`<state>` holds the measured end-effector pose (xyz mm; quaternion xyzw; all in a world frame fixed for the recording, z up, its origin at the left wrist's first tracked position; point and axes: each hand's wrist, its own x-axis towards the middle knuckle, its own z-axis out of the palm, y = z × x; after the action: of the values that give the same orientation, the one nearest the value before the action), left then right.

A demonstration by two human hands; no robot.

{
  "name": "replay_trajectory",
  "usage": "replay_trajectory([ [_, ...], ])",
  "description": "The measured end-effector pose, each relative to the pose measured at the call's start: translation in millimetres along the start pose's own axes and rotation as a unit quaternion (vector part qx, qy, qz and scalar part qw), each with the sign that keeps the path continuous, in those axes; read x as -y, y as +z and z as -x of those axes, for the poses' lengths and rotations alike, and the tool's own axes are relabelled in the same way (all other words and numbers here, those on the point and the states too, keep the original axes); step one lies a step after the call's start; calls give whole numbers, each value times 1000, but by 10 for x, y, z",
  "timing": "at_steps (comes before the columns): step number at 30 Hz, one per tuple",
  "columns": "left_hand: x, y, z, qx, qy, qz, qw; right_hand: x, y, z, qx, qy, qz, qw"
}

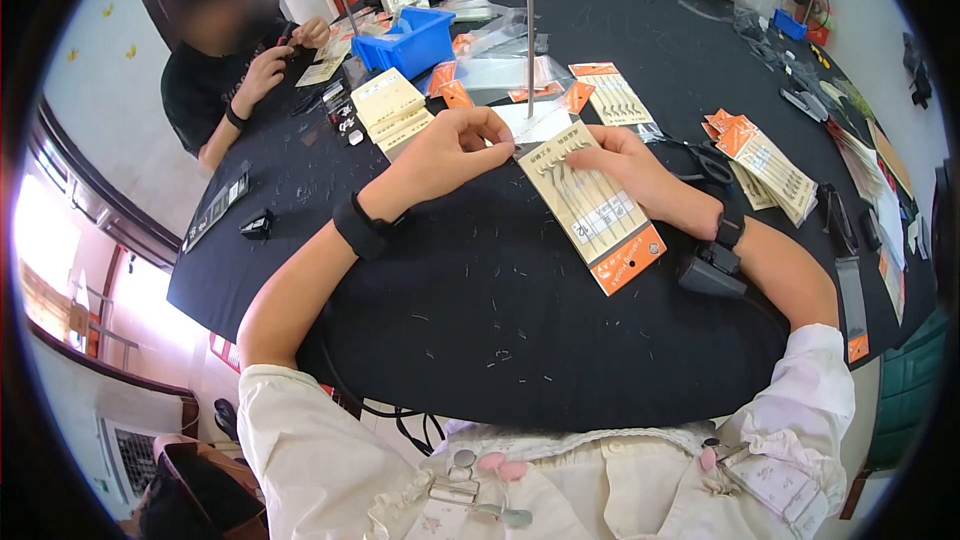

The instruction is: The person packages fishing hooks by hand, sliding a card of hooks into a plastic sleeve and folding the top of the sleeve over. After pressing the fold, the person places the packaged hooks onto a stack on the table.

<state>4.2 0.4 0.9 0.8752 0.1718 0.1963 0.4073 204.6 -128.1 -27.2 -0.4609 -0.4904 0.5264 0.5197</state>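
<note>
My right hand holds a cream card with an orange end, its thumb on the front near the upper edge. Small hooks and thin lines are fixed along the card, which lies tilted over the black table. At the card's upper left corner is my left hand, thumb and fingertips pinched together; whatever is between them is too small to make out. Just behind the hands stands a thin metal pole. A stack of cream cards lies left of the pole, and another hook card lies behind my right hand.
Black scissors lie right of my right hand, beside fanned hook cards. A blue bin stands at the back left on the black table. Across the left side sits a co-worker; other people sit at the far edge.
</note>
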Motion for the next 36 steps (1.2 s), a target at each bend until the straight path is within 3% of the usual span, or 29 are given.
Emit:
replay_trajectory([
  [13, 91, 6, -57, 10, 24, 80, 996, 26, 10, 16, -8, 10, 9, 1000],
  [17, 18, -7, -19, -29, -12, 61, 998, 27, 9, 6, -6, 10, 6, 1000],
  [26, -6, -8, -3, -76, 64, -9, 995, 64, 23, 29, -26, 11, 24, 999],
  [29, -22, -17, 13, -39, 66, -68, 995, 63, 28, 30, -23, 12, 25, 999],
  [36, 34, -11, -3, -41, 64, -34, 996, 68, 50, 38, -23, 16, 23, 999],
])
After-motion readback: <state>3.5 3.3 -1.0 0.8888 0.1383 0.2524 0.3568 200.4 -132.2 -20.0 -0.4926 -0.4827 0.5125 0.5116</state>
